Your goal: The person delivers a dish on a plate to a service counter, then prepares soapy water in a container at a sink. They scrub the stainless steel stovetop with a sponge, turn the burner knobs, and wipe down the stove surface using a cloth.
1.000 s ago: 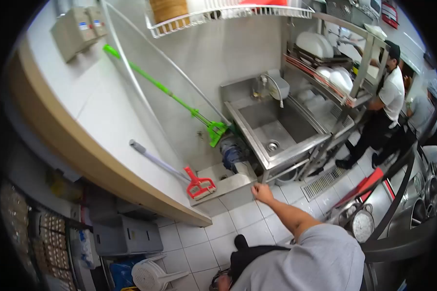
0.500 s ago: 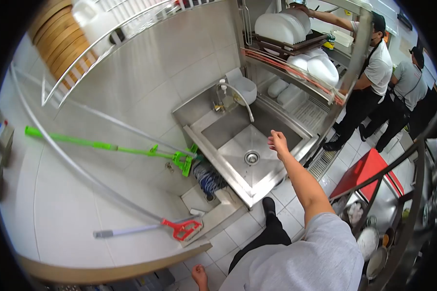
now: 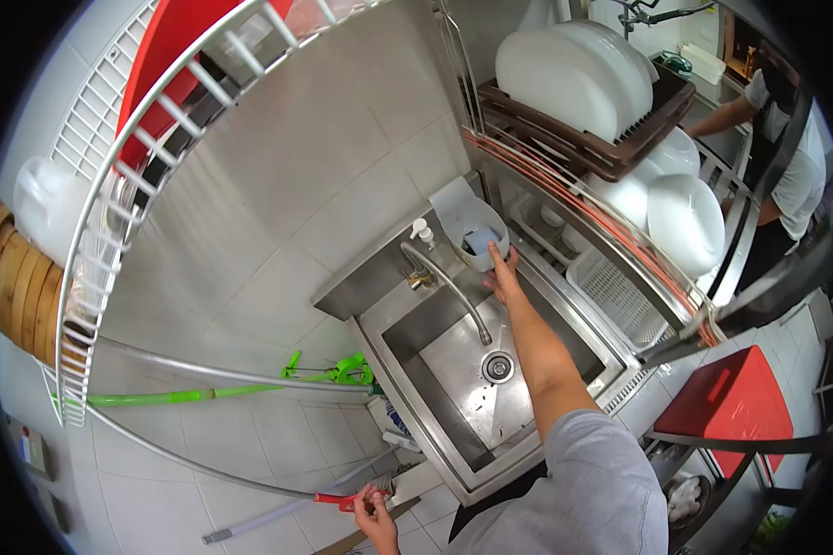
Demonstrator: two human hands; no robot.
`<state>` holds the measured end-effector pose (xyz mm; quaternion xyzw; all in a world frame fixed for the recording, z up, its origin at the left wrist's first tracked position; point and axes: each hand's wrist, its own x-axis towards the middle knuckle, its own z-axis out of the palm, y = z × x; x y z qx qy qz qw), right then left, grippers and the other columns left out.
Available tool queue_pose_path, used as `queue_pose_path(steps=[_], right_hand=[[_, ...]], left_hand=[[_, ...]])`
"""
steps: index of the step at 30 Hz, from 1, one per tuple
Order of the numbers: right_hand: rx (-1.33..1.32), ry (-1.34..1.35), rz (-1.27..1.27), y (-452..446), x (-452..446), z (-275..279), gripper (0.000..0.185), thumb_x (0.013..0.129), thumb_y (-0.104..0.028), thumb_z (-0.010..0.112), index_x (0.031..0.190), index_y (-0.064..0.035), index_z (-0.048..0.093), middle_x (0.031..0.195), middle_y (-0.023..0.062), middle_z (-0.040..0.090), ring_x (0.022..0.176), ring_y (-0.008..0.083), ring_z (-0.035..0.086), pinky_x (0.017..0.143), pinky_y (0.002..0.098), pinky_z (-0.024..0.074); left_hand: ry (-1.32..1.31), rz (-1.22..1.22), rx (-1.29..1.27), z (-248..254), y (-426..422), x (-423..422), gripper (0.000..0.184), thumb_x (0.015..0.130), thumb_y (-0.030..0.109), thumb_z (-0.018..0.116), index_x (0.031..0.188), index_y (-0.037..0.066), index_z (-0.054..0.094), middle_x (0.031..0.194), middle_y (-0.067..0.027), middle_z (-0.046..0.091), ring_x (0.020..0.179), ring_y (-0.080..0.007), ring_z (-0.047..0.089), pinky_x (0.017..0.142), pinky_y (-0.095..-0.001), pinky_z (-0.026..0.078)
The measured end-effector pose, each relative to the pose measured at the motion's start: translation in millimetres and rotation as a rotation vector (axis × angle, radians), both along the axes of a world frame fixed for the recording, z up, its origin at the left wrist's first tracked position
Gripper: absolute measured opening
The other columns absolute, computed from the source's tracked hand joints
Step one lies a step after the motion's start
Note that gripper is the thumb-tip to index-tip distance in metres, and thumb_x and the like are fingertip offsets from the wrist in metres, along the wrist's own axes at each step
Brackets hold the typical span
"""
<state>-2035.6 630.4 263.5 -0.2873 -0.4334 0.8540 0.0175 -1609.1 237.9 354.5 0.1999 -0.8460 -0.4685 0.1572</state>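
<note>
A steel sink (image 3: pixel 463 407) with a curved faucet (image 3: pixel 453 289) lies in front of me. My right hand (image 3: pixel 502 275) reaches over its back right corner to a whitish plastic holder (image 3: pixel 453 208). Its fingers are at the holder's rim, beside a grey-blue item (image 3: pixel 478 242) inside; whether they grip it is unclear. A white soap pump (image 3: pixel 421 231) stands left of the holder. My left hand (image 3: pixel 375 518) is low at the left, fingers curled, near the red head (image 3: pixel 335 500) of a floor tool; whether it touches the tool cannot be made out.
White dishes (image 3: pixel 565 83) fill a brown rack (image 3: pixel 611 157) on the shelf at right. A white wire shelf (image 3: pixel 76 268) hangs at upper left. A green mop (image 3: pixel 185 396) leans below it. A co-worker (image 3: pixel 796 185) stands at far right, near a red lid (image 3: pixel 731 398).
I have come closer to the sink, and the view has shifted. My right hand has moved from over the basin to the plastic holder. My left hand now appears by the red tool head.
</note>
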Motion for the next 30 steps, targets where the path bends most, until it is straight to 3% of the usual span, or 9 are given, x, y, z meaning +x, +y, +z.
queue_pose_path(steps=[7, 10, 12, 18, 20, 22, 24, 27, 30], right_hand=[[-0.292, 0.238, -0.106, 5, -11, 18, 0.097, 0.077, -0.048, 0.073, 0.148, -0.0322, 0.009, 0.148, 0.0135, 0.023, 0.127, 0.0377, 0.035, 0.093, 0.0535, 0.0379], [-0.158, 0.4, -0.106, 7, 29, 51, 0.09, 0.082, -0.046, 0.069, 0.147, -0.0331, 0.008, 0.147, 0.0109, 0.025, 0.129, 0.034, 0.035, 0.097, 0.0527, 0.0374], [-0.025, 0.399, -0.108, 16, 71, 59, 0.088, 0.084, -0.044, 0.068, 0.147, -0.0319, 0.008, 0.149, 0.0109, 0.023, 0.132, 0.0337, 0.033, 0.098, 0.0541, 0.0365], [0.132, 0.096, -0.242, 3, 194, 34, 0.09, 0.084, -0.042, 0.069, 0.148, -0.0265, 0.009, 0.148, 0.0112, 0.025, 0.128, 0.0319, 0.035, 0.092, 0.0563, 0.0375], [0.156, -0.033, -0.277, -9, 234, 29, 0.091, 0.082, -0.044, 0.07, 0.147, -0.0241, 0.01, 0.147, 0.0111, 0.026, 0.126, 0.0316, 0.036, 0.087, 0.0549, 0.0401], [0.165, -0.171, -0.253, -22, 263, 27, 0.091, 0.081, -0.049, 0.069, 0.146, -0.0236, 0.011, 0.146, 0.0123, 0.026, 0.126, 0.033, 0.037, 0.083, 0.0535, 0.0429], [0.168, -0.322, -0.159, -25, 283, 13, 0.09, 0.081, -0.053, 0.068, 0.145, -0.0238, 0.011, 0.145, 0.0136, 0.027, 0.124, 0.0337, 0.039, 0.078, 0.051, 0.0458], [0.183, -0.37, 0.043, -18, 290, -12, 0.088, 0.081, -0.05, 0.069, 0.145, -0.0237, 0.014, 0.142, 0.0135, 0.031, 0.117, 0.0321, 0.044, 0.069, 0.0459, 0.0489], [0.096, -0.392, 0.22, -5, 275, -17, 0.089, 0.08, -0.043, 0.072, 0.147, -0.025, 0.015, 0.14, 0.0137, 0.035, 0.123, 0.0329, 0.04, 0.074, 0.048, 0.0503]], left_hand=[[0.126, -0.187, -0.011, 48, 49, -80, 0.024, 0.093, 0.009, 0.058, 0.114, -0.002, 0.058, 0.105, -0.0129, 0.066, 0.094, -0.0157, 0.062, 0.086, -0.0283, 0.048], [0.237, -0.368, -0.085, 56, 63, -114, 0.021, 0.093, 0.006, 0.057, 0.112, -0.003, 0.06, 0.106, -0.0121, 0.065, 0.097, -0.0161, 0.062, 0.088, -0.0291, 0.048], [0.274, -0.42, -0.02, 54, 77, -146, 0.019, 0.09, 0.007, 0.063, 0.106, -0.001, 0.063, 0.101, -0.0116, 0.067, 0.088, -0.0164, 0.063, 0.079, -0.0274, 0.049], [-0.034, -0.346, 0.729, -39, 107, -277, 0.034, 0.095, 0.028, 0.059, 0.12, 0.004, 0.056, 0.108, -0.0086, 0.064, 0.096, -0.0142, 0.061, 0.082, -0.0286, 0.05], [-0.126, -0.271, 0.589, -71, 131, -333, 0.043, 0.095, 0.039, 0.056, 0.12, 0.004, 0.056, 0.112, -0.0138, 0.063, 0.098, -0.0222, 0.062, 0.084, -0.035, 0.051], [0.03, -0.368, -0.11, -102, 145, -388, 0.051, 0.095, 0.04, 0.052, 0.127, 0.001, 0.051, 0.12, -0.0195, 0.059, 0.108, -0.0354, 0.059, 0.087, -0.0432, 0.048], [0.155, -0.324, -0.28, -121, 157, -426, 0.049, 0.097, 0.039, 0.047, 0.128, 0.001, 0.051, 0.122, -0.0244, 0.057, 0.11, -0.0422, 0.056, 0.09, -0.0483, 0.045], [0.052, -0.346, -0.294, -145, 152, -479, 0.047, 0.098, 0.039, 0.045, 0.124, 0.001, 0.055, 0.103, -0.024, 0.065, 0.1, -0.0436, 0.06, 0.087, -0.0494, 0.047], [-0.198, -0.362, -0.242, -146, 137, -512, 0.048, 0.098, 0.043, 0.044, 0.117, 0.002, 0.06, 0.076, -0.0192, 0.067, 0.077, -0.0384, 0.066, 0.071, -0.0461, 0.054]])
